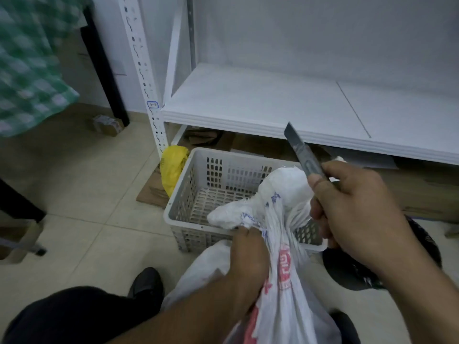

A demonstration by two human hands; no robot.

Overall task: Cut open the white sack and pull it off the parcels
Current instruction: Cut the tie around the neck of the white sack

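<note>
Left fingers [244, 232] clenched on gathered neck of white sack [280, 281]; sack top bunched just above them, over grey basket [198, 194]. Right hand [355, 209] gripping utility knife [301, 152], blade up, beside neck.

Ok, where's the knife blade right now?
Right of centre in the head view: the utility knife is raised in the right hand, blade pointing up above the white sack neck, clear of it.
</note>
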